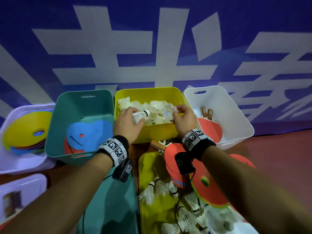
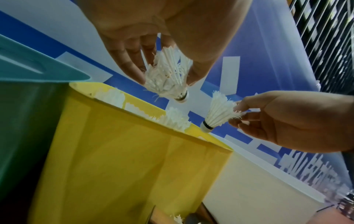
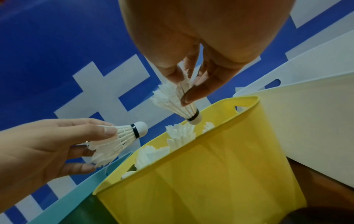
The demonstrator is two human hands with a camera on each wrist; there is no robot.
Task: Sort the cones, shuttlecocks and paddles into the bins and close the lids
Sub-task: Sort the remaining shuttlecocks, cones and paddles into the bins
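White feathers are pinched in both grips: our left hand (image 1: 125,123) holds one shuttlecock (image 1: 141,115) by its skirt, cork nose pointing toward the other grip; our right hand (image 1: 183,119) pinches a second shuttlecock (image 3: 177,100) by the feather tips between thumb and fingers, cork hanging down.

Both grips hang over the yellow bin (image 1: 152,132), which already carries a heap of shuttlecocks. We judge the skirt-end hold is chosen so each cork leads on release and the piece drops nose first.

Layout relative to the grips:
- Teal bin (image 1: 55,129) touching the yellow one, outboard of the left grip; flat cones (image 1: 87,132) lie inside.
- White bin (image 1: 236,115) outboard of the right grip, with paddles (image 1: 209,125) in it.
- Behind the wrists, toward us: loose shuttlecocks (image 1: 150,190) on a yellow lid (image 1: 146,166) and a stack of cones (image 1: 175,159), all unsorted.

Room: the yellow bin's mouth is wide and open beneath both grips; its near rim sits just under the wrists, so opening the fingers straight down should clear it. The heap stands near rim height, so a piece dropped close to a wall could spill. Lids are not yet on.
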